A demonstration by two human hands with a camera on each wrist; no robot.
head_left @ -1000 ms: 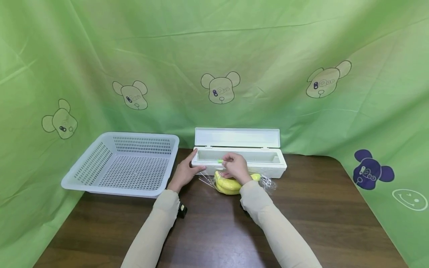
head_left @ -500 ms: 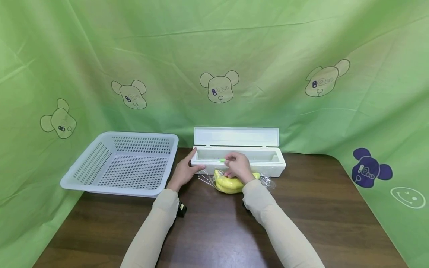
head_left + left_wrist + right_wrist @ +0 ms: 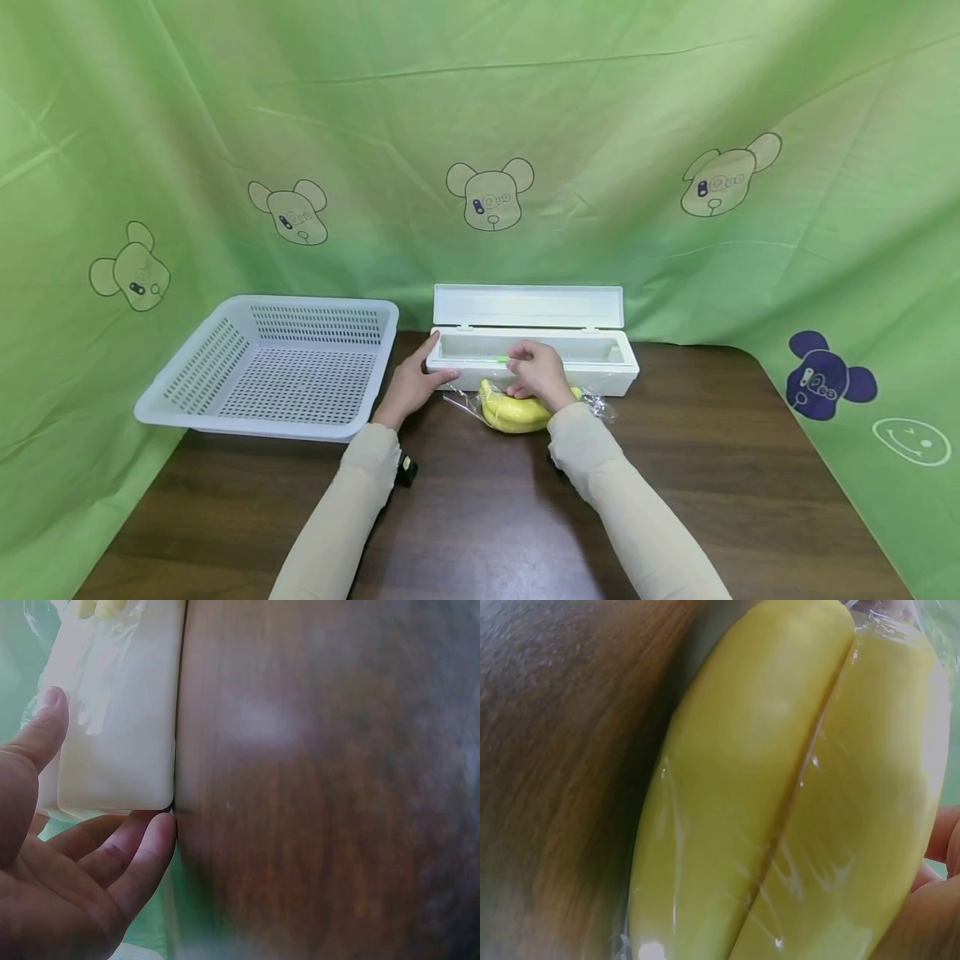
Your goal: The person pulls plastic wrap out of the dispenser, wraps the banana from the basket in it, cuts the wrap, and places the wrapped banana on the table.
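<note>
A white cling film dispenser stands at the back of the table with its lid raised. My left hand holds its left end, thumb over the front and fingers round the end wall, as the left wrist view shows. With thumb and fingertips my right hand pinches a small green slide cutter on the front rim. Directly before the dispenser lie yellow bananas, covered by clear cling film; in the right wrist view the bananas fill the middle, side by side under the film.
A pale, perforated plastic basket stands to the left, close to my left hand. Green printed cloth hangs behind and along both sides of the dark wooden table.
My right hand has slid a little to the right along the front rim, the green slide cutter with it. My left hand keeps its place on the dispenser's end.
</note>
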